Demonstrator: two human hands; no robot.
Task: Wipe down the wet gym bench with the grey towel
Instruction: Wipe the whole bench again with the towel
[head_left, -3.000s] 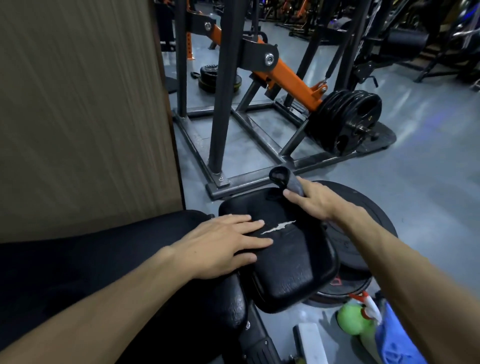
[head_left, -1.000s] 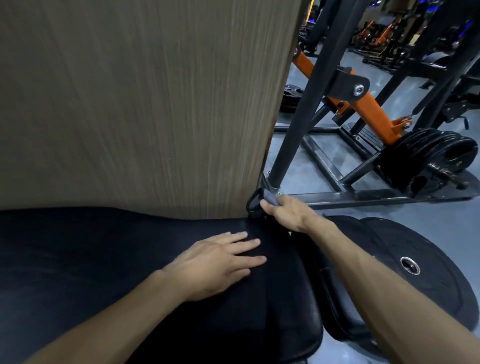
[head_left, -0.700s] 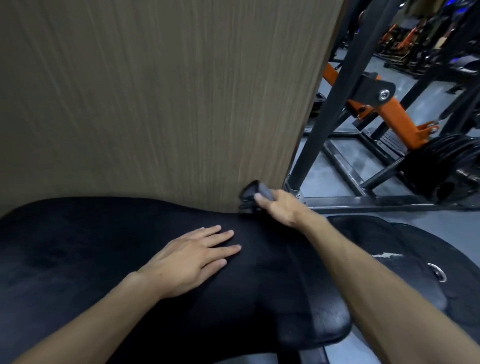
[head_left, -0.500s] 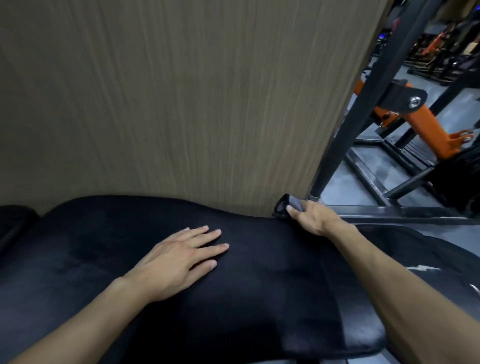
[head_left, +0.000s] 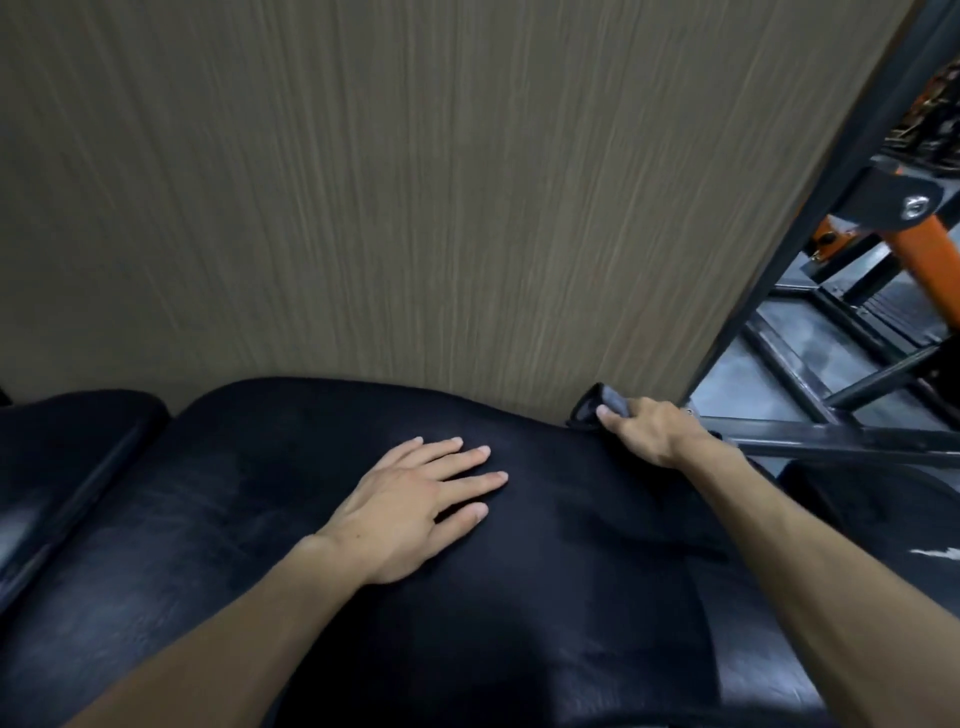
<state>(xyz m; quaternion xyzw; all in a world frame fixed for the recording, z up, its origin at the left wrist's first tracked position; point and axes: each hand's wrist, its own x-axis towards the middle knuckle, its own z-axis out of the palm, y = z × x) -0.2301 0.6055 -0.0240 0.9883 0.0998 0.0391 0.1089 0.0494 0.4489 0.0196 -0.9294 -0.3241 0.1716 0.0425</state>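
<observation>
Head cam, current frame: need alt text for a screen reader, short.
A person's right hand presses a bunched grey towel onto the far edge of a black padded gym bench, next to a wood-grain wall panel. The left hand lies flat on the pad, fingers spread. A black and orange machine frame stands at right.

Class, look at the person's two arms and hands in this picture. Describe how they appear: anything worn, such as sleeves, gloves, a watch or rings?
Both forearms are bare as far as the frame shows, with no sleeves in view. The left hand and the right hand wear no gloves. No watch, bracelet or ring is visible on either wrist or on the fingers that show. The fingernails look short and unpainted.
</observation>
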